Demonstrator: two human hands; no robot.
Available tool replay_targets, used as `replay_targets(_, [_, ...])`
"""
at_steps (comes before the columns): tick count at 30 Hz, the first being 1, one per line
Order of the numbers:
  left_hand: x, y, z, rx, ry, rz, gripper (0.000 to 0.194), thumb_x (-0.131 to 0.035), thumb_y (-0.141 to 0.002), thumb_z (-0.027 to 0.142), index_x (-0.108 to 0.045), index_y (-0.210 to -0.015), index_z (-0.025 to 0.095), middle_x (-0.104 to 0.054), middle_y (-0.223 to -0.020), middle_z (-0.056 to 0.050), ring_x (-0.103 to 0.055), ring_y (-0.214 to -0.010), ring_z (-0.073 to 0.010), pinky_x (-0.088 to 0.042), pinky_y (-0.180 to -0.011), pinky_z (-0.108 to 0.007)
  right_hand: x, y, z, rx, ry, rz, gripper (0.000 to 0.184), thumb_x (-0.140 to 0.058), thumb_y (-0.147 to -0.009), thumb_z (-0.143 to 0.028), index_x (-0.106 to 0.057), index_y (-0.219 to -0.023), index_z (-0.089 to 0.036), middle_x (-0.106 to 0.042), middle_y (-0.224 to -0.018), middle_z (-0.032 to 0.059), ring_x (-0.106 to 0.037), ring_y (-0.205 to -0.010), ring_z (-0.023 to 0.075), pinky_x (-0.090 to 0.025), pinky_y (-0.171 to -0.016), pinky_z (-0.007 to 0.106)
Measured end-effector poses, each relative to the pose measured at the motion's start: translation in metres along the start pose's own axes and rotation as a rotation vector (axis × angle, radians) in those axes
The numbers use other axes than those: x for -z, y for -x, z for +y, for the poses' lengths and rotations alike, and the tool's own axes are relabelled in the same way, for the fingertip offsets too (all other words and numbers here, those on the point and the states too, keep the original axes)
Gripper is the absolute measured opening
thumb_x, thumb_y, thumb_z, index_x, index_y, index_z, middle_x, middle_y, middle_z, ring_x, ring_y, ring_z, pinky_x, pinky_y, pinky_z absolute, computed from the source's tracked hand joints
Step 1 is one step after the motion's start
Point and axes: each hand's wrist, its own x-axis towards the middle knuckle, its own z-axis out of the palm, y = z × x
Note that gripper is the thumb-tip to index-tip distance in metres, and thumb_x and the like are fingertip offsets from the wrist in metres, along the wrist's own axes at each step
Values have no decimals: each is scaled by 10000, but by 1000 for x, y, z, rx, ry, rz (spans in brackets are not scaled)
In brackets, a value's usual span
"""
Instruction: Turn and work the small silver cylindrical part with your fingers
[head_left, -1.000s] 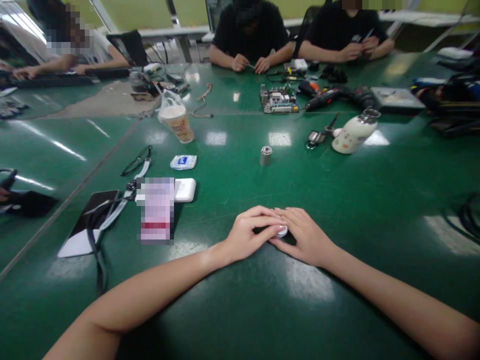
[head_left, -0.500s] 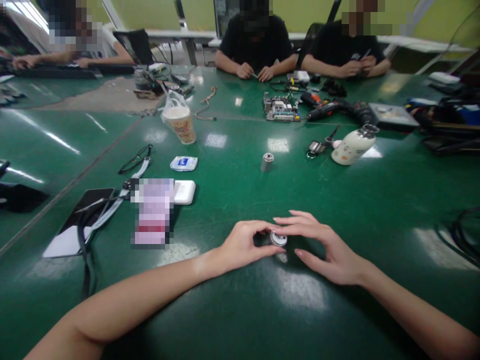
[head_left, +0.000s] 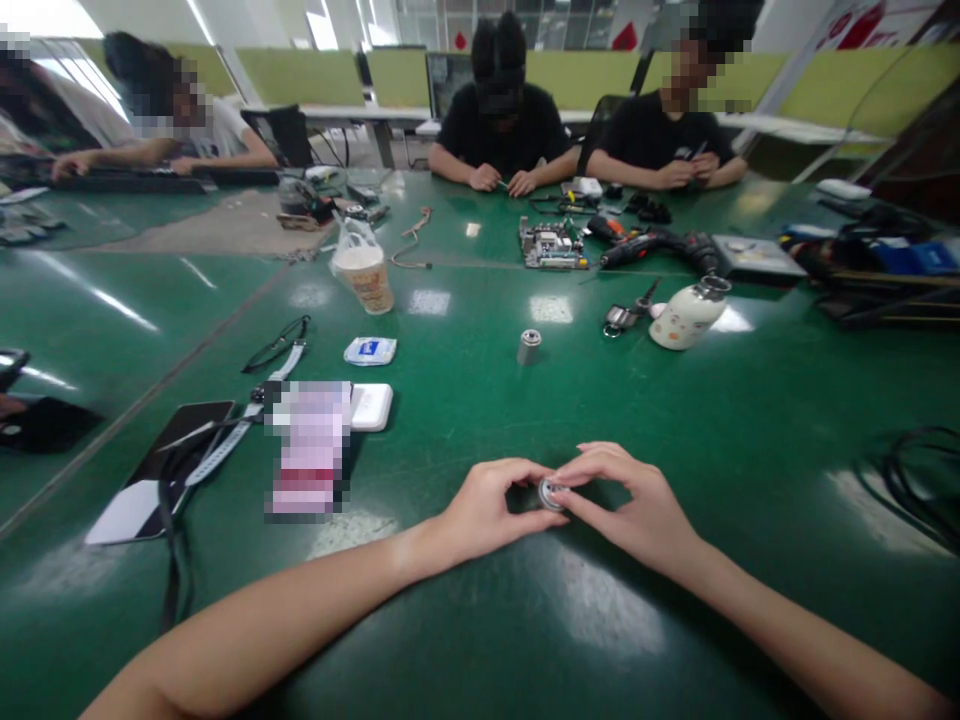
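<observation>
Near the front middle of the table, a small silver metal cylinder (head_left: 547, 493) with a ringed top is partly covered by fingers. My left hand (head_left: 499, 505) grips it from the left, thumb and forefinger curled round its sides. From the right, my right hand (head_left: 626, 500) pinches at its top, with the thumb tip over the upper face. Whether a small part sits between those right fingertips is hidden. A similar metal cylinder (head_left: 529, 347) stands upright farther back on the green table (head_left: 465, 410).
Left of my hands lie a pixelated pink item (head_left: 307, 450), a white case (head_left: 372, 407), a tissue pack (head_left: 370, 350) and a dark tablet-like slab (head_left: 187, 440). Farther back stand a bagged cup (head_left: 366, 275), a circuit board (head_left: 553, 245), a power drill (head_left: 637, 245) and a cream bottle (head_left: 684, 315). Several people sit opposite.
My right hand has moved in from the right, its spread fingers closing onto the cylinder's top. My left hand keeps its hold. The camera view has tilted up slightly.
</observation>
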Motion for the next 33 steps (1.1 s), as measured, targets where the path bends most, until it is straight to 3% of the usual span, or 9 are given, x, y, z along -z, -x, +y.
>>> replay_targets(6, [0, 1, 1, -14, -8, 9, 326, -789, -755, 284, -692, -1048, 178, -744, -989, -42, -681, -881, -187, -507, -802, -269, 21, -10, 20, -77, 13, 100, 119, -739, -803, -314, -706, -895, -247, -779, -867, 25, -724, -872, 239, -470, -987, 506])
replay_targets(11, [0, 2, 3, -5, -40, 27, 290, -751, -736, 217, -682, -1014, 175, -732, -940, -38, -670, -826, -185, -508, -760, -270, 20, -8, 61, -37, 217, -47, 131, -684, -835, -313, -730, -943, -256, -783, -923, 34, -715, -965, 278, -465, -972, 571])
replay_targets(15, [-1, 2, 5, 1, -40, 40, 293, -739, -713, 188, -677, -999, 170, -728, -922, -37, -669, -805, -182, -510, -757, -267, 11, -2, 75, -77, 209, -52, 198, -683, -836, -303, -719, -1026, -259, -775, -993, 39, -704, -1007, 272, -471, -980, 564])
replay_targets(19, [-1, 2, 4, -2, -47, 33, 299, -731, -719, 189, -670, -1011, 170, -722, -933, -39, -667, -829, -187, -502, -772, -273, 10, -2, 68, -99, 156, -26, 143, -659, -855, -279, -732, -976, -261, -777, -967, 33, -705, -996, 270, -470, -982, 572])
replay_targets(24, [-2, 3, 1, -23, -50, 26, 308, -705, -738, 178, -661, -1042, 192, -716, -970, -36, -665, -872, -194, -497, -811, -284, 12, -6, 32, -192, -30, 73, 115, -686, -839, -323, -728, -882, -226, -779, -924, 54, -725, -917, 254, -537, -941, 481])
replay_targets(30, [-5, 3, -3, -51, -50, 54, 289, -712, -723, 196, -662, -1008, 178, -716, -938, -48, -667, -837, -200, -511, -784, -288, -1, 1, 2, -131, -116, -30, 68, -714, -822, -226, -723, -870, -273, -772, -880, -6, -715, -868, 212, -553, -899, 425])
replay_targets(33, [-6, 3, -3, -59, -42, 59, 303, -712, -721, 178, -662, -1020, 177, -717, -945, -47, -668, -847, -198, -509, -795, -287, -3, 2, 2, -66, -98, 24, 99, -717, -815, -180, -710, -837, -276, -771, -860, -14, -709, -851, 207, -552, -867, 419])
